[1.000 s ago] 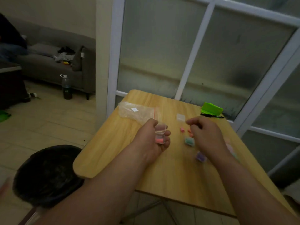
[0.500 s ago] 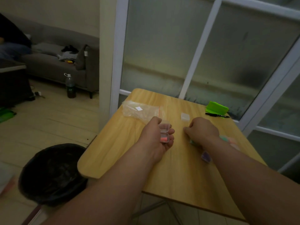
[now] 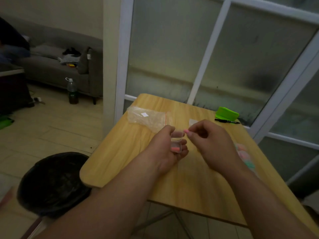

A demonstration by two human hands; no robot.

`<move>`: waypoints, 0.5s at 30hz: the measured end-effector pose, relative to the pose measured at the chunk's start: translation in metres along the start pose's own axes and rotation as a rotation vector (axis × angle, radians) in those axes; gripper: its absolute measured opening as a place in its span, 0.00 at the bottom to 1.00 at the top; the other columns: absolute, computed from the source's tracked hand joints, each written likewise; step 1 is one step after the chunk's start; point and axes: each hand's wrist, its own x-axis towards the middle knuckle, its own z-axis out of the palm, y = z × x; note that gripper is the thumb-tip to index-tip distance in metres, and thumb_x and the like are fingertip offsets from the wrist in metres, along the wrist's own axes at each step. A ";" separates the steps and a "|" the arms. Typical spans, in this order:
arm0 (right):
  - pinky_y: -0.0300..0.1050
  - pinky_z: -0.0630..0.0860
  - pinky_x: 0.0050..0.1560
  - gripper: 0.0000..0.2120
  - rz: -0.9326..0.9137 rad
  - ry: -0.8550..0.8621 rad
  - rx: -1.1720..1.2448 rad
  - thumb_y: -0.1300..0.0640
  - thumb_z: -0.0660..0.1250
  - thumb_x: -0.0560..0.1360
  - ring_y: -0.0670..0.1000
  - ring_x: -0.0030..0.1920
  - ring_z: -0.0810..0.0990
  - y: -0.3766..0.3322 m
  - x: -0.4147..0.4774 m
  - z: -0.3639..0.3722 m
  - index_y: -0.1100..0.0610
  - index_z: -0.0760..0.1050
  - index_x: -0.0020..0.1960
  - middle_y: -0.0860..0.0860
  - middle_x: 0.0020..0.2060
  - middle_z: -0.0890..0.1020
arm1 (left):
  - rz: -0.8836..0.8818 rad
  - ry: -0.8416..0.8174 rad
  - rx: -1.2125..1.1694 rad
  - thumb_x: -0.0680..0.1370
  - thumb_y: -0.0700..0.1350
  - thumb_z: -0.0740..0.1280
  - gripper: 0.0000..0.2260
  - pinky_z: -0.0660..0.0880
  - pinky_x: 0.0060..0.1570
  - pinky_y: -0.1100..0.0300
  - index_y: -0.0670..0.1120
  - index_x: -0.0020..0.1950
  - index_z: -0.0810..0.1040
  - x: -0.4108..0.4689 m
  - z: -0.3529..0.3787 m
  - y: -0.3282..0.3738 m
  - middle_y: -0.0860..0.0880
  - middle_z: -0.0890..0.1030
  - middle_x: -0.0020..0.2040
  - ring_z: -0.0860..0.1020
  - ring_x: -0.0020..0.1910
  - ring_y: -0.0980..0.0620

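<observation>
My left hand (image 3: 165, 149) grips a small clear plastic case (image 3: 177, 141), lid hinged open, above the wooden table (image 3: 120, 161). A pink piece lies inside its lower half. My right hand (image 3: 212, 144) pinches another small pink piece (image 3: 186, 131) between thumb and forefinger, right at the case's upper edge. More small pink and teal pieces (image 3: 245, 156) lie on the table to the right, partly hidden behind my right wrist.
A clear zip bag (image 3: 146, 117) lies at the table's far left. A green case (image 3: 227, 113) and a black pen (image 3: 227, 121) lie at the far right, by the frosted glass door (image 3: 172, 49). A black bin (image 3: 53, 183) stands on the floor left of the table.
My right hand has lifted off the table with a pink piece pinched in its fingers and moved left to the open case. My left hand has kept holding the case.
</observation>
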 end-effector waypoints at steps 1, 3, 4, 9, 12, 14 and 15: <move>0.38 0.77 0.42 0.03 -0.012 -0.028 -0.010 0.50 0.75 0.79 0.41 0.44 0.81 -0.003 -0.007 0.002 0.46 0.81 0.48 0.43 0.41 0.84 | -0.006 -0.009 -0.002 0.84 0.48 0.59 0.13 0.72 0.44 0.55 0.39 0.58 0.76 -0.001 0.000 -0.002 0.39 0.78 0.46 0.71 0.37 0.50; 0.38 0.74 0.43 0.03 -0.034 -0.077 -0.063 0.50 0.75 0.78 0.41 0.44 0.79 -0.003 -0.014 0.010 0.45 0.82 0.47 0.43 0.43 0.82 | -0.014 -0.014 -0.011 0.84 0.47 0.59 0.12 0.73 0.43 0.57 0.40 0.55 0.76 -0.002 -0.001 -0.004 0.40 0.82 0.45 0.69 0.34 0.51; 0.38 0.73 0.43 0.03 -0.041 -0.095 -0.099 0.49 0.75 0.78 0.40 0.44 0.78 -0.002 -0.017 0.012 0.45 0.82 0.47 0.42 0.44 0.80 | -0.019 -0.018 -0.013 0.85 0.47 0.59 0.12 0.73 0.41 0.57 0.40 0.55 0.76 -0.003 0.000 -0.006 0.41 0.83 0.42 0.68 0.33 0.52; 0.34 0.67 0.41 0.02 -0.066 -0.117 -0.208 0.51 0.74 0.78 0.39 0.44 0.75 0.001 -0.021 0.016 0.45 0.81 0.50 0.42 0.46 0.74 | -0.005 -0.023 0.006 0.85 0.46 0.60 0.09 0.73 0.25 0.63 0.42 0.55 0.76 -0.008 0.007 -0.009 0.46 0.80 0.30 0.72 0.26 0.55; 0.32 0.67 0.40 0.03 -0.074 -0.119 -0.224 0.51 0.74 0.79 0.39 0.44 0.75 0.002 -0.019 0.015 0.46 0.83 0.53 0.42 0.46 0.74 | -0.009 -0.026 0.008 0.85 0.46 0.60 0.10 0.71 0.26 0.64 0.41 0.56 0.76 -0.005 0.007 -0.011 0.47 0.79 0.31 0.71 0.27 0.55; 0.31 0.67 0.41 0.05 -0.075 -0.133 -0.223 0.51 0.73 0.79 0.38 0.45 0.75 0.003 -0.019 0.016 0.46 0.83 0.55 0.41 0.46 0.74 | -0.013 -0.030 0.016 0.85 0.47 0.60 0.12 0.68 0.28 0.64 0.40 0.58 0.76 -0.002 0.006 -0.011 0.47 0.79 0.33 0.70 0.28 0.55; 0.31 0.67 0.41 0.05 -0.076 -0.136 -0.217 0.51 0.73 0.79 0.38 0.45 0.75 0.004 -0.020 0.015 0.46 0.83 0.55 0.41 0.46 0.74 | -0.014 -0.022 0.016 0.85 0.47 0.59 0.12 0.68 0.28 0.64 0.39 0.59 0.75 -0.002 0.006 -0.010 0.46 0.79 0.33 0.69 0.29 0.55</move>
